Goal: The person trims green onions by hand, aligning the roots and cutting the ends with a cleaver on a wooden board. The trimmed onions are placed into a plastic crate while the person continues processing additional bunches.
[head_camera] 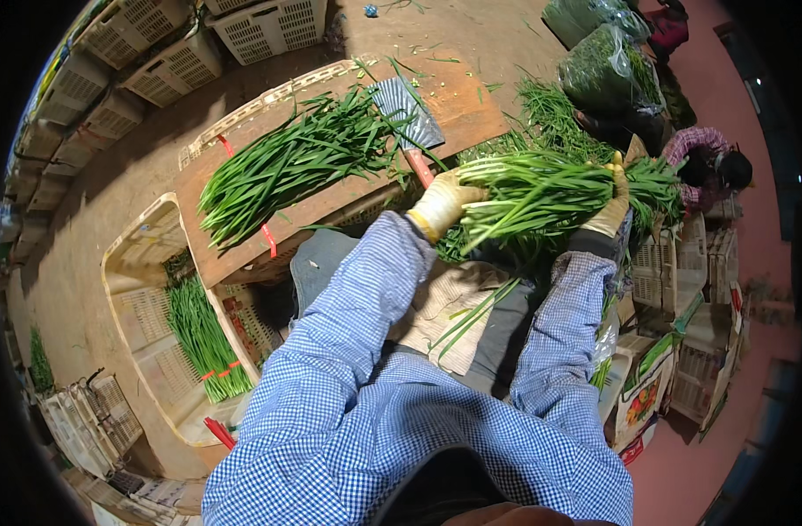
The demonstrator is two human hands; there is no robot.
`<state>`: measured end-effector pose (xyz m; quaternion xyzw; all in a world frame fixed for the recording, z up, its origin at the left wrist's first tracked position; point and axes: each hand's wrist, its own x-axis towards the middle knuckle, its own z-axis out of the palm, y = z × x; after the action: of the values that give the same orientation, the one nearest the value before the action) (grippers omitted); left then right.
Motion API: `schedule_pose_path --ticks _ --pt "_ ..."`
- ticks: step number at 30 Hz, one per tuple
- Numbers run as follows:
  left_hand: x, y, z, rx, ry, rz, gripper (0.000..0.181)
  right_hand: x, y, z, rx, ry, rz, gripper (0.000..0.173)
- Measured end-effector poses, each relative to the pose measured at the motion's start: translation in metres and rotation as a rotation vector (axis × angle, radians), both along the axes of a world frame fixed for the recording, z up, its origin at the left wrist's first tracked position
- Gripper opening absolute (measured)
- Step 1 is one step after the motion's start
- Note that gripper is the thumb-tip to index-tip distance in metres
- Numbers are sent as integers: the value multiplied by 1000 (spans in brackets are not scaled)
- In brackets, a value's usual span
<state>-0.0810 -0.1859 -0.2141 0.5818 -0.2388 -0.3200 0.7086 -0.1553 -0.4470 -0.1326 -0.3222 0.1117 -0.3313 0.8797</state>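
A loose bundle of garlic chives (539, 191) is held level between my two gloved hands, its pale stem ends to the left. My left hand (445, 200) grips those stem ends, close to the red handle of a cleaver (410, 115). Around the leafy side to the right, my right hand (608, 204) is closed. On the wooden board (466, 98) lies a second pile of chives (302, 158), with a red tie strip (269, 240) under it. The cleaver's broad blade rests at that pile's right end. A few loose leaves lie on the cloth (447, 315) over my lap.
At the left, a plastic crate (121, 276) holds chive bundles (207, 335) bound with red ties. More crates (269, 29) are stacked along the upper left. Loose chives (552, 118) cover the ground beyond the board. A person in a plaid sleeve (693, 144) crouches at the right.
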Motion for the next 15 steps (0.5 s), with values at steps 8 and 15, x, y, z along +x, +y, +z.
schedule_pose_path --ticks 8,15 --pt "20 40 -33 104 476 441 10 -6 -29 9 2 120 -131 14" --pt "-22 28 -6 -14 338 86 51 -4 -29 -15 97 149 -78 13"
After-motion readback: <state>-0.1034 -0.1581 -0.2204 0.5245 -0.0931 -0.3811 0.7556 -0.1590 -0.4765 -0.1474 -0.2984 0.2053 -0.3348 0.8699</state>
